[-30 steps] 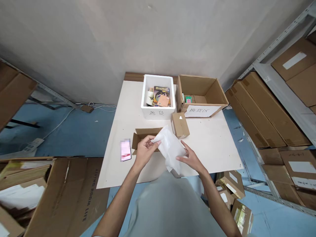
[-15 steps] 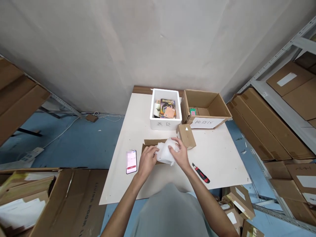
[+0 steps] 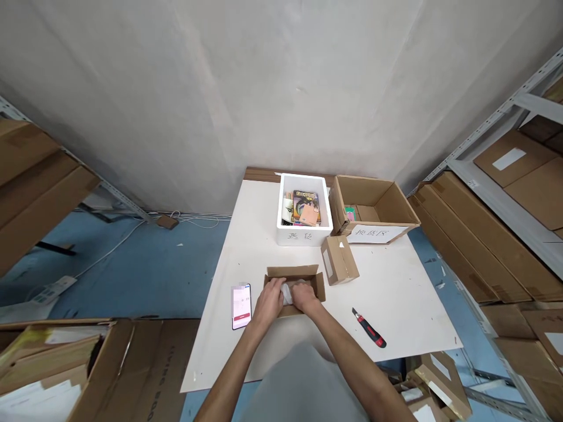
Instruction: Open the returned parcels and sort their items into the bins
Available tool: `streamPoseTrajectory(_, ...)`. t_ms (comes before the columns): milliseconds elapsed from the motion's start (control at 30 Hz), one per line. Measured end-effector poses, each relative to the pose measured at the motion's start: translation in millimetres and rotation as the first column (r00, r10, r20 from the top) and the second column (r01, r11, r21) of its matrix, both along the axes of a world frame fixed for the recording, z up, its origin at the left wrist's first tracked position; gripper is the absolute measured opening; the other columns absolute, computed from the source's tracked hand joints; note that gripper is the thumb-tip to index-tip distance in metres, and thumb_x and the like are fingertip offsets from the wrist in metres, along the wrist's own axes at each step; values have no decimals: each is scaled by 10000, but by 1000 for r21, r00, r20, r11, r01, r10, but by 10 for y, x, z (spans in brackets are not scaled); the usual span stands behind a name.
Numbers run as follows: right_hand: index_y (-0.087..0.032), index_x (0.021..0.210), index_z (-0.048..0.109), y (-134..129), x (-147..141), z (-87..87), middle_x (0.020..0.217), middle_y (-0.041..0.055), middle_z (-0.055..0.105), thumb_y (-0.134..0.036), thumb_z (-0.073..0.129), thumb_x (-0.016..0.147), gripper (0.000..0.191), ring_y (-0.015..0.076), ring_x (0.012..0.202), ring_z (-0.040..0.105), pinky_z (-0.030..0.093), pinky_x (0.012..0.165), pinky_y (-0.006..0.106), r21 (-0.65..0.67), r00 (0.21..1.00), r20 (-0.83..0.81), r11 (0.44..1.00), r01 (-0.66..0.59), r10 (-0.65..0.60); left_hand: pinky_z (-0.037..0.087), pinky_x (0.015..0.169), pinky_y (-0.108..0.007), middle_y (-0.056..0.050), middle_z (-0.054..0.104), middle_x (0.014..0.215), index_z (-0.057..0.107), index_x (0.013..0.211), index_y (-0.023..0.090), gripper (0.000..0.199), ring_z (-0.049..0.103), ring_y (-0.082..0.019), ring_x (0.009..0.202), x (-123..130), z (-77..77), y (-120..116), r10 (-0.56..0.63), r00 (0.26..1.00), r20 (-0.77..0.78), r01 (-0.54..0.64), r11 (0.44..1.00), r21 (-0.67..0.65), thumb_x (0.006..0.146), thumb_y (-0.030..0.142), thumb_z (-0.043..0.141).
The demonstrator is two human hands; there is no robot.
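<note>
An open brown carton [image 3: 294, 271] stands near the front middle of the white table, flaps up. My left hand [image 3: 270, 300] is at its left side, fingers closed on white wrap [image 3: 286, 294] that lies inside. Down in the carton, my right hand [image 3: 304, 296] is curled at the right end of the wrap; what its fingers hold is hidden. Left of the carton lies a phone [image 3: 241, 306] with a lit screen. A closed small box [image 3: 339, 260] sits behind and to the right. A red and black cutter [image 3: 369, 328] rests at the right.
At the table's back are a white foam box [image 3: 304, 237] holding books and a large labelled carton [image 3: 373, 233] with a small green item. Shelving with cartons [image 3: 466, 231] rises at the right. Another big carton [image 3: 145, 363] stands at the lower left.
Both hands have lowered the white wrap into the open carton; before, they held it above. The whole view has shifted, with the table now lower in the picture.
</note>
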State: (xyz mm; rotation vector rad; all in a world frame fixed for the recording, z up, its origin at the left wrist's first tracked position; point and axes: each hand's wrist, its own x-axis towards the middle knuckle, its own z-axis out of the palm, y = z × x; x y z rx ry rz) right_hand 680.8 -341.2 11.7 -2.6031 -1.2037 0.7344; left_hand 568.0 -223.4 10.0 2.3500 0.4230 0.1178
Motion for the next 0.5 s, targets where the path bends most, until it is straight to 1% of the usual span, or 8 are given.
streamPoseTrajectory(33,-134,1065,815,-20,-8,8,1021,203,819,-33,645,950,228,348,951,823,627,844,414,-20,1000,-7,1000,10,-10,577,1108,-539,-175,742,1340,705,1342,187,486,717,-355,1270,-30,-4,12,27,999,38,-27,1000,7,922,48,504)
streamPoseTrajectory(100,-152,1223,815,-137,-20,60,1146,213,827,-103,602,1021,297,353,1063,820,634,918,435,-31,1000,-4,999,31,-31,553,1151,-564,-158,741,1352,702,1354,217,426,691,-357,1302,-121,-4,55,102,985,137,-104,995,8,982,139,510)
streamPoseTrajectory(167,-196,1418,748,-357,-24,132,1361,193,784,-197,506,1105,395,327,1261,763,602,1071,447,92,997,19,993,70,-72,532,1181,-585,-164,721,1404,673,1407,229,406,658,-369,1357,-248,-15,127,190,960,207,-192,981,-13,1033,270,521)
streamPoseTrajectory(200,-206,1463,722,-497,-18,160,1433,180,755,-239,470,1128,420,312,1337,723,569,1145,450,227,992,31,967,115,-125,525,1189,-597,-175,708,1434,654,1440,224,431,641,-383,1387,-320,-33,169,237,948,214,-236,971,-31,1043,344,535)
streamPoseTrajectory(267,-211,1471,710,-798,16,172,1477,178,726,-376,463,1145,442,322,1373,689,537,1205,496,470,950,36,844,258,-310,520,1192,-623,-202,681,1489,612,1496,203,554,618,-416,1433,-459,-103,253,329,930,165,-319,944,-85,1023,490,583)
streamPoseTrajectory(333,-188,1458,708,-1071,76,108,1482,211,710,-535,527,1100,531,369,1399,662,524,1216,564,578,865,-7,704,413,-502,535,1178,-628,-224,663,1530,584,1522,184,699,625,-438,1444,-560,-218,314,395,916,63,-381,909,-167,969,609,639)
streamPoseTrajectory(433,-151,1425,707,-1319,164,-100,1487,255,695,-770,583,969,779,417,1363,683,585,1125,602,549,712,-225,517,657,-665,571,1150,-577,-240,667,1544,592,1497,173,791,674,-423,1412,-595,-419,343,405,912,-56,-400,857,-325,908,693,684)
streamPoseTrajectory(500,-159,1376,728,-1354,182,-246,1459,249,719,-889,601,870,897,419,1331,710,617,1074,575,461,628,-404,445,768,-666,594,1118,-536,-239,713,1484,634,1433,171,766,713,-406,1366,-545,-516,328,378,921,-97,-385,839,-385,895,713,688)
